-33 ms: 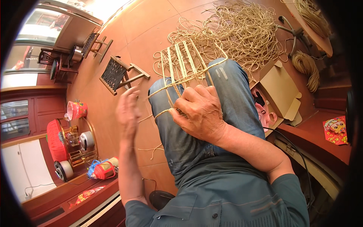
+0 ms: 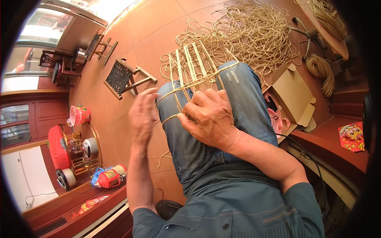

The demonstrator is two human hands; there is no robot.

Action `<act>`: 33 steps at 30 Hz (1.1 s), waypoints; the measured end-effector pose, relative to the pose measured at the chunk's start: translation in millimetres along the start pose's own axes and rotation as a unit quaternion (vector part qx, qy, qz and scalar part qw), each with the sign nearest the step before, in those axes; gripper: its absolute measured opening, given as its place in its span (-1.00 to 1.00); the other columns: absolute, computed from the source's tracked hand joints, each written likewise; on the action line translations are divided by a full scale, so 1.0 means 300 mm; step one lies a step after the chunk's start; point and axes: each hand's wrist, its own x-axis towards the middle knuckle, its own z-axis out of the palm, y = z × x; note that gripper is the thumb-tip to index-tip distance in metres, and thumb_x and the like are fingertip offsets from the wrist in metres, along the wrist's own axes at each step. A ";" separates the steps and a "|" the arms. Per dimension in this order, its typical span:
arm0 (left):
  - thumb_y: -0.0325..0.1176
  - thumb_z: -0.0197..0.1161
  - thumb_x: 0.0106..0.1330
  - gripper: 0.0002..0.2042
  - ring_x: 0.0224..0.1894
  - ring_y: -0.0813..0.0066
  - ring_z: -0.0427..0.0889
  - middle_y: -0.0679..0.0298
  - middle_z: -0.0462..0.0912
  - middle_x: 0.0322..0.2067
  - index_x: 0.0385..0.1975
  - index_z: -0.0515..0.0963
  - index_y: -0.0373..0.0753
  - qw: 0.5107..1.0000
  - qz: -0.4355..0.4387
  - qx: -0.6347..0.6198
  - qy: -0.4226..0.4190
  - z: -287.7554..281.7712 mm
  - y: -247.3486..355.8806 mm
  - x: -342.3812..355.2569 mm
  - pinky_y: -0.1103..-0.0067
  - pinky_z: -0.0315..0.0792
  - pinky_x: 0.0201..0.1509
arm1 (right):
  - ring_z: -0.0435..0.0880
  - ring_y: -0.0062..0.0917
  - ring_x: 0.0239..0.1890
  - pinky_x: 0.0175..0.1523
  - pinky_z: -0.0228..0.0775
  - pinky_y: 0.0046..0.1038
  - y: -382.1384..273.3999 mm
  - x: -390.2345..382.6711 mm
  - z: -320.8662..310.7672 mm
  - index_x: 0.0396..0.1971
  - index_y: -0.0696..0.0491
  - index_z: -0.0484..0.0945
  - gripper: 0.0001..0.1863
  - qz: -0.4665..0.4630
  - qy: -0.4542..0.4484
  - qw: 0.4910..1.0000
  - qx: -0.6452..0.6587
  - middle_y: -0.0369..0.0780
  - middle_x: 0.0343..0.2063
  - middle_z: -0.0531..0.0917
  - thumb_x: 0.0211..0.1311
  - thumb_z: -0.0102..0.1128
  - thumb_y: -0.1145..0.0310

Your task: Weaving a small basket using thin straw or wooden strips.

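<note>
A lattice of pale straw-coloured cords (image 2: 190,65), with a thin frame-like layout, rests across my jeans-covered knees. My right hand (image 2: 204,117) is closed on twisted cords at the near part of the lattice, between my thighs; its fingers hide the part they grip. My left hand (image 2: 143,117), slightly blurred, is raised beside my left knee, just left of the lattice, with loosely stretched fingers and nothing visible in them. A cord loops round the left side near that hand.
A large loose cord pile (image 2: 242,35) lies ahead, a bundled hank (image 2: 321,71) at right. An open cardboard box (image 2: 295,95) sits beside my right leg. Woven folding stools (image 2: 119,77) stand at front left; a cart (image 2: 59,146) and red flask (image 2: 107,178) at left.
My left hand has moved a little to the right and up, nearer the cords at my left knee. My right hand stays in place on the cords.
</note>
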 end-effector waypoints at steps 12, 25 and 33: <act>-0.22 0.28 0.56 -0.65 -0.42 0.74 0.23 0.56 0.33 -0.53 -0.51 0.54 -0.24 0.964 -0.025 0.146 0.222 -0.560 -0.599 -0.099 0.64 0.18 -0.35 | 0.48 -0.42 -0.32 -0.09 0.26 -0.28 -0.001 0.001 0.008 -0.54 -0.10 0.58 -0.78 -0.004 -0.004 1.000 0.012 -0.33 -0.43 0.47 0.16 0.41 0.17; -0.23 0.24 0.60 -0.73 -0.20 0.63 0.58 0.35 0.72 -0.16 0.00 0.69 -0.32 1.000 0.022 -0.007 -0.011 0.065 -0.021 -0.027 0.66 0.46 -0.11 | 0.48 -0.36 -0.34 -0.16 0.25 -0.25 -0.010 0.010 0.003 -0.54 -0.08 0.57 -0.78 -0.013 -0.005 1.000 0.005 -0.28 -0.45 0.46 0.13 0.44 0.19; -0.36 0.31 0.51 -0.72 -0.43 0.57 0.36 0.30 0.41 -0.50 -0.45 0.49 -0.34 0.982 0.104 0.137 0.076 -0.028 -0.192 -0.047 0.54 0.32 -0.33 | 0.49 -0.39 -0.32 -0.13 0.24 -0.25 -0.006 0.007 0.005 -0.53 -0.08 0.59 -0.78 -0.006 0.005 1.000 0.005 -0.32 -0.44 0.48 0.12 0.45 0.18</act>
